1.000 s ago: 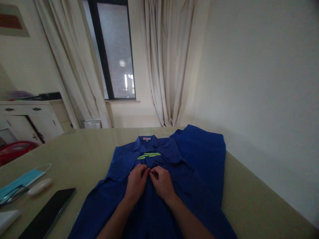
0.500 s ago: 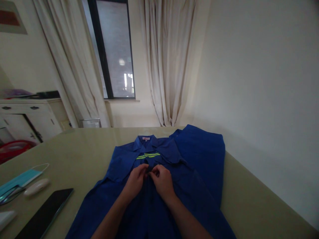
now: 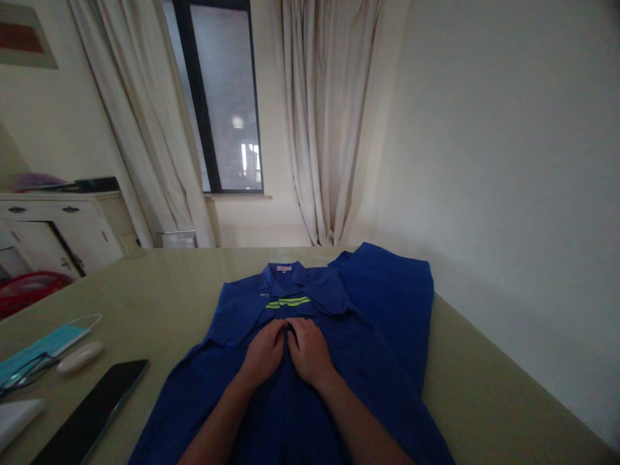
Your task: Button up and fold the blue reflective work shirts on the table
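A blue work jacket (image 3: 242, 307) with a collar, a label at the neck and yellow-green reflective stripes across the chest lies spread on the table, collar pointing away from me. My left hand (image 3: 264, 351) and my right hand (image 3: 309, 351) meet at its front opening, just below the stripes. Both hands are closed, fingers curled over the two front edges of the cloth and nearly touching. Whatever small fastener may lie under the fingertips is hidden.
Another folded blue garment (image 3: 397, 303) lies at the right, partly beneath the jacket. At the left of the pale green table (image 3: 165, 290) are a black phone (image 3: 94, 413), a light blue face mask (image 3: 46, 349), glasses (image 3: 29, 374) and a small white oval object (image 3: 80, 358).
My fingers have gone from pinching raised cloth to lying lower and flatter over the front edges. The cloth below the stripes looks flatter. The view has shifted slightly.
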A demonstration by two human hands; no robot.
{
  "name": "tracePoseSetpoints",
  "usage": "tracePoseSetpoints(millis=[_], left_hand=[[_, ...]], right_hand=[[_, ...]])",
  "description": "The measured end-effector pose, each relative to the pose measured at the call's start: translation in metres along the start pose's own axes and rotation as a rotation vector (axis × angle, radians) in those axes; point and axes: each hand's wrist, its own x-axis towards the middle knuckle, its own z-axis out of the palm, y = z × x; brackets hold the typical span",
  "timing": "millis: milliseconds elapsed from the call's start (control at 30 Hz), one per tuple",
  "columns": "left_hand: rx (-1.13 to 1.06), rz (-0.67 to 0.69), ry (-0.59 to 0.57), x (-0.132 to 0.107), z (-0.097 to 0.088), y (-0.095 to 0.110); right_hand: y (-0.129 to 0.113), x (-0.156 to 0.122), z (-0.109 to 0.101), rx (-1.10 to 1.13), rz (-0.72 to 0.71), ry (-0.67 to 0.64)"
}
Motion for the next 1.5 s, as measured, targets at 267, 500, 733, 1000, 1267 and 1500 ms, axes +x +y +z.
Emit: tracePoseSetpoints(millis=[267,500,733,1000,1267,1500], left_hand=[[0.108,-0.076,0.000,-0.027,0.002,0.025],[0.112,-0.116,-0.058,-0.063,-0.004,0.040],[0.260,-0.415,0.037,-0.014,-0.007,0.035],[0.228,-0.367,0.150,-0.002,0.011,0.031],[-0.105,-0.333,0.226,0.003,0.015,-0.003],[-0.557,-0.353,0.108,0.010,0.004,-0.002]], right_hand=[[-0.011,-0.002,-0.013,-0.221,0.046,-0.113],[-0.016,0.009,-0.007,-0.294,0.109,-0.142],[-0.008,0.002,0.003,-0.279,0.113,-0.074],[0.004,0.002,0.008,-0.116,0.113,0.010],[0.005,0.007,0.012,-0.073,0.162,0.018],[0.006,0.010,0.007,0.204,0.125,0.133]])
